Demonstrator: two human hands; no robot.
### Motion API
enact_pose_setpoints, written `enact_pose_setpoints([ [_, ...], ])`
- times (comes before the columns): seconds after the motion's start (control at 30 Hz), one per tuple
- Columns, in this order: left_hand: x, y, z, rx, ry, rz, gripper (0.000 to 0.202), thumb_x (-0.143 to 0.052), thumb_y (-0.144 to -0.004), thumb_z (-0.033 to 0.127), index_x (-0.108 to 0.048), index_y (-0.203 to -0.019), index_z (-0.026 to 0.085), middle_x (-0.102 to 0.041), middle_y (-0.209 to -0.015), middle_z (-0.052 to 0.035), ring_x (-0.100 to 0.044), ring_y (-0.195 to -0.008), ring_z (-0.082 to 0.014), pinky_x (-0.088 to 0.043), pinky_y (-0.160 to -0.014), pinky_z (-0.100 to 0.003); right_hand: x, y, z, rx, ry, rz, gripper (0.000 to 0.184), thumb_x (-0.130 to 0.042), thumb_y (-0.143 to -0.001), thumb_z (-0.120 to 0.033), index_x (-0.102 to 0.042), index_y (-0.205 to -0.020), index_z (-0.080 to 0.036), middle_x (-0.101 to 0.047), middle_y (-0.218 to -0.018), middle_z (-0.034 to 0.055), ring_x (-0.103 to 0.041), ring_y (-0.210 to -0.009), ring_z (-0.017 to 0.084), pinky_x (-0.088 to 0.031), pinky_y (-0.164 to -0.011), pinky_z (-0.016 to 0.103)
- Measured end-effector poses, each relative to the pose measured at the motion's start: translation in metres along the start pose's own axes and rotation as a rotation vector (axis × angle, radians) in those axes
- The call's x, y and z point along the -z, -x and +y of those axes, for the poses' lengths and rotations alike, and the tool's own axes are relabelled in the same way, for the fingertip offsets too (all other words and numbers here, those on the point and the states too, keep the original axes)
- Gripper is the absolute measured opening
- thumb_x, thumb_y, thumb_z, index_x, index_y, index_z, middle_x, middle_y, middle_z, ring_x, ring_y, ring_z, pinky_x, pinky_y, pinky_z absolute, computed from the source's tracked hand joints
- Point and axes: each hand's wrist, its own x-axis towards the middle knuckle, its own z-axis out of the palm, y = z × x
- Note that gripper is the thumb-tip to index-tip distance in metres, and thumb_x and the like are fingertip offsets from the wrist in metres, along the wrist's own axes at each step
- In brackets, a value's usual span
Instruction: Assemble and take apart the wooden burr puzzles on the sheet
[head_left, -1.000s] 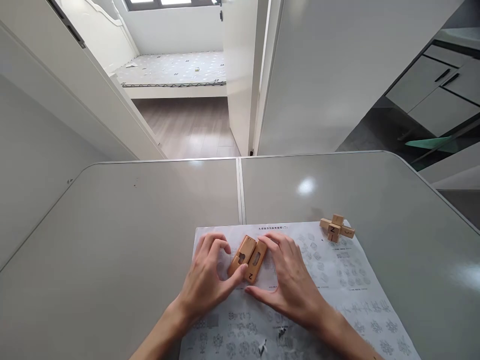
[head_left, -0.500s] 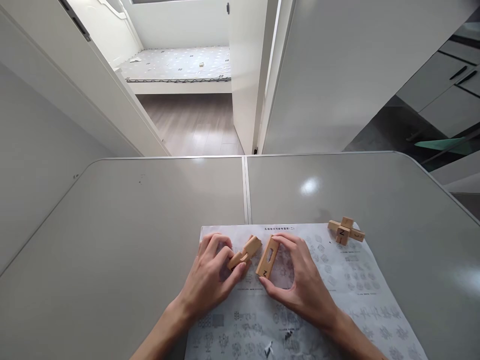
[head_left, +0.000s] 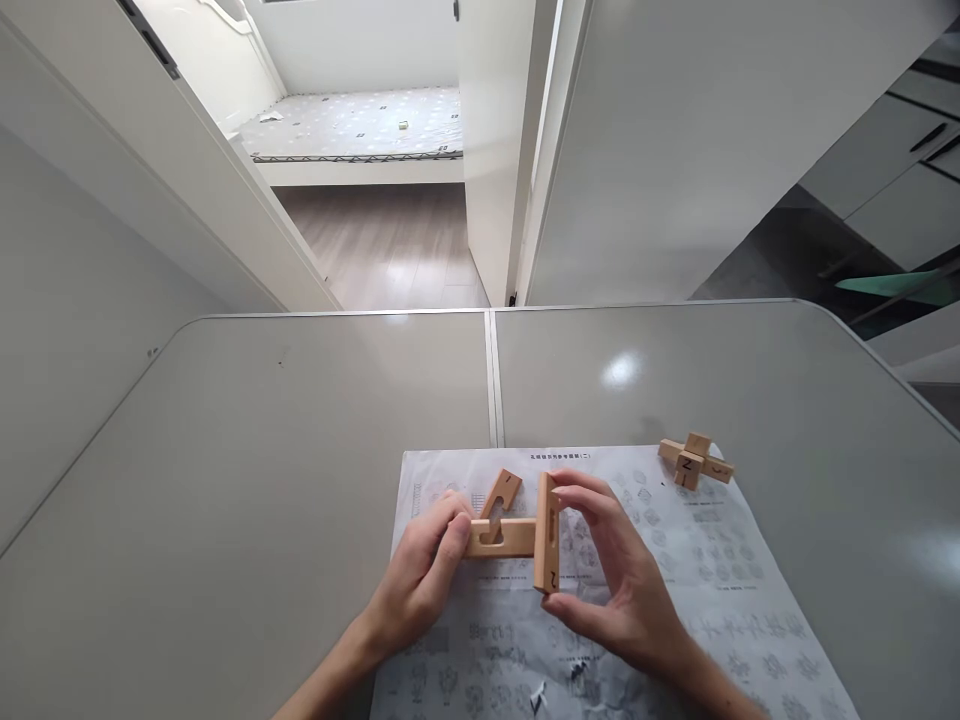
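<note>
My left hand is closed on the left end of a notched wooden puzzle piece, held level with its notch upward. Its right end meets the side of a slotted wooden puzzle piece marked 2; whether it enters the slot cannot be seen. Thumb and fingertips of my right hand pinch that slotted piece upright by its two ends. Just behind the pieces, a second notched wooden piece marked 1 lies slanted on the printed paper sheet.
A cross of joined wooden pieces sits at the sheet's far right corner. The grey table has a metal seam down its middle. Beyond it are an open door and a bed.
One notched piece has left my left hand and lies on the sheet. The other is turned level and brought against the slotted piece, which my right hand has tilted more upright.
</note>
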Motion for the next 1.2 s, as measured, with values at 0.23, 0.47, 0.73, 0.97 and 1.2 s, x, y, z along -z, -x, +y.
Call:
enact_pose_setpoints([
  [0.23,0.005,-0.001,-0.001,0.130,0.130,0.022,0.050,-0.032,-0.113,0.059,-0.045,-0.081,0.022,-0.042,-0.082,0.0001,-0.041,-0.074,-0.0179,-0.037,-0.072,-0.032,0.000,0.000,-0.003,0.006,-0.052,-0.052,0.069,-0.085,-0.091,-0.045,-0.052,-0.150,-0.034,-0.051,-0.159,0.0126,-0.049,-0.151,0.037,-0.047,-0.124,0.057],
  [0.47,0.005,-0.001,-0.003,0.144,0.117,-0.008,0.051,-0.032,-0.112,0.061,-0.043,-0.080,0.022,-0.043,-0.081,0.0003,-0.042,-0.074,-0.0183,-0.037,-0.073,-0.033,-0.004,0.002,-0.003,0.030,-0.069,-0.058,0.076,-0.087,-0.088,-0.033,-0.049,-0.154,-0.032,-0.051,-0.157,0.0147,-0.048,-0.152,0.039,-0.051,-0.121,0.058],
  [0.73,0.005,-0.005,-0.003,0.117,0.042,-0.003,0.051,-0.033,-0.112,0.061,-0.043,-0.079,0.023,-0.043,-0.079,0.0005,-0.041,-0.072,-0.0179,-0.037,-0.071,-0.032,-0.002,-0.001,-0.006,0.055,-0.055,-0.090,0.079,-0.083,-0.087,-0.023,-0.047,-0.157,-0.030,-0.050,-0.157,0.0145,-0.048,-0.151,0.039,-0.051,-0.122,0.058],
  [0.97,0.004,-0.004,-0.006,0.089,-0.020,0.014,0.049,-0.033,-0.112,0.056,-0.043,-0.077,0.023,-0.043,-0.077,0.0006,-0.042,-0.070,-0.0174,-0.038,-0.068,-0.031,0.003,-0.007,-0.010,0.105,0.096,-0.131,0.081,-0.079,-0.087,-0.020,-0.046,-0.161,-0.028,-0.051,-0.158,0.0129,-0.050,-0.150,0.035,-0.048,-0.124,0.050],
  [1.2,0.004,-0.005,-0.004,0.082,-0.070,0.020,0.050,-0.031,-0.112,0.057,-0.042,-0.078,0.023,-0.044,-0.077,0.0002,-0.042,-0.070,-0.0176,-0.038,-0.068,-0.031,0.007,-0.007,-0.009,0.132,0.188,-0.149,0.085,-0.079,-0.086,-0.021,-0.044,-0.163,-0.030,-0.051,-0.159,0.0127,-0.053,-0.148,0.035,-0.051,-0.122,0.048],
])
